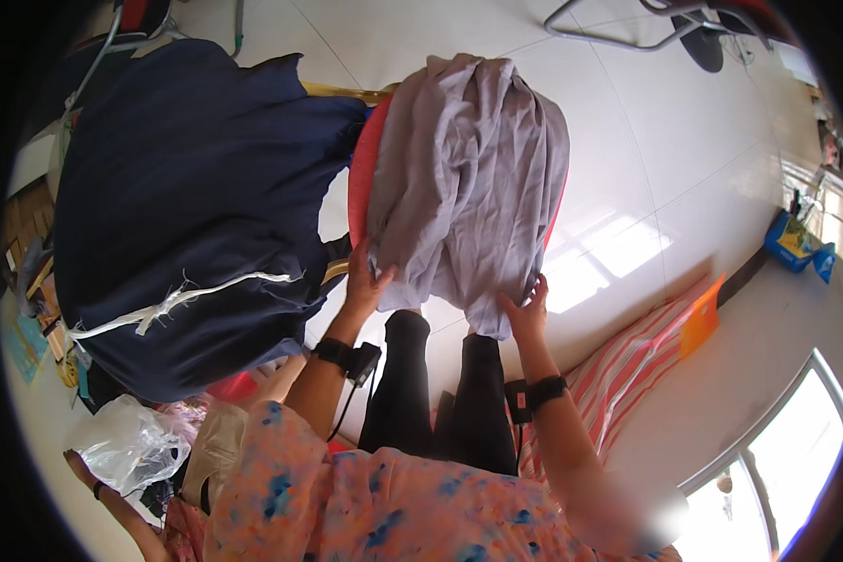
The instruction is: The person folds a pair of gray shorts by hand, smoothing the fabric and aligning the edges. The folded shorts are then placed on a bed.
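Observation:
A crumpled grey cloth [464,175] lies over a red-topped seat or stool [367,168], its near edge hanging towards my knees. My left hand [367,282] grips the cloth's near left edge, thumb on top and fingers partly hidden by the fabric. At the near right edge, my right hand [528,309] holds the cloth between thumb and fingers. Left of it, a large dark navy cloth [204,183] is spread over something hidden, with a frayed white fabric strip [183,298] lying across it.
Metal-framed chairs [618,38] stand at the far side. A striped red and white cloth [625,358] with an orange item [702,316] lies at right. A clear plastic bag [130,442] is at lower left, near another person's arm [123,509]. A blue bag [790,242] lies far right.

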The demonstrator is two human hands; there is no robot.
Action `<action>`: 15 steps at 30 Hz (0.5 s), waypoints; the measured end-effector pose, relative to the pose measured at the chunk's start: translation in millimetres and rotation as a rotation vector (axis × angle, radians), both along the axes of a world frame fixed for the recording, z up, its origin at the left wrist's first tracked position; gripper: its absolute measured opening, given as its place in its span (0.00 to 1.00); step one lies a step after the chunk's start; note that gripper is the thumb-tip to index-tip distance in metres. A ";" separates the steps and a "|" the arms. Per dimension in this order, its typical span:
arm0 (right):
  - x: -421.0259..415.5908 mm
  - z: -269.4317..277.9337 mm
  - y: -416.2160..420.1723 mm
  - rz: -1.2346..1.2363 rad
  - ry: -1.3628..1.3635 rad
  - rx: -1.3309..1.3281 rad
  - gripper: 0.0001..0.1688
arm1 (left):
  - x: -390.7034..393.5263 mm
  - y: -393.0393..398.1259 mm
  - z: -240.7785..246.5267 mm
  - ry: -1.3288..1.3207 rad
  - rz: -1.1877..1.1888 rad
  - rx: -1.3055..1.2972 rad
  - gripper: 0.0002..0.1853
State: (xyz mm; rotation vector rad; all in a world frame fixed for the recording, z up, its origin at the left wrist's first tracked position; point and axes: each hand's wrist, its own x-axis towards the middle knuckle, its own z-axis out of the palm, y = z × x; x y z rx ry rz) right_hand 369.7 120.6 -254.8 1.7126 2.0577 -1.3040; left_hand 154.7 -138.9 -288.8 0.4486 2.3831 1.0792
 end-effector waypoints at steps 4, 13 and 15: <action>9.3 8.5 -21.9 -0.100 -0.091 -0.010 0.58 | 30.5 -8.1 -5.6 -0.023 0.065 -0.096 0.49; 42.5 3.4 -41.0 -0.086 -0.002 -0.265 0.28 | 34.2 -12.0 -1.0 -0.802 0.287 0.054 0.29; 45.7 14.5 -39.1 -0.146 0.077 -0.419 0.25 | 33.8 -5.8 18.0 -0.962 0.440 0.124 0.26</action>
